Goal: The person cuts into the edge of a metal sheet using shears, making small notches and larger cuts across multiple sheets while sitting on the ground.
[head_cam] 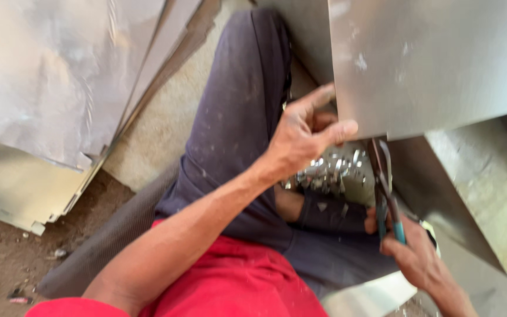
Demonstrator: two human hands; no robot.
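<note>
I see a dirt floor (7, 246) strewn with small scraps at lower left, and a stack of galvanised metal sheets (48, 76) leaning across the upper left. The person sits on a grey mat (112, 235), in dark trousers (236, 117) and a red shirt (230, 282), one leg stretched up the middle of the view.

At upper right, a large sheet-metal panel (429, 58) hangs over the lap. The left hand (303, 138) grips its lower-left corner, thumb on the face and fingers curled under the bottom edge. Beside it, the right hand (421, 258) is clenched around the blue-sleeved handles of a pair of pliers (385, 188), which point upward with their nose at the panel's bottom edge; I cannot tell whether the nose bites the metal. Between the hands, behind the pliers, a heap of small shiny metal pieces (330, 170) lies near the foot. More bent sheet metal (482, 194) lies below the panel at right.
</note>
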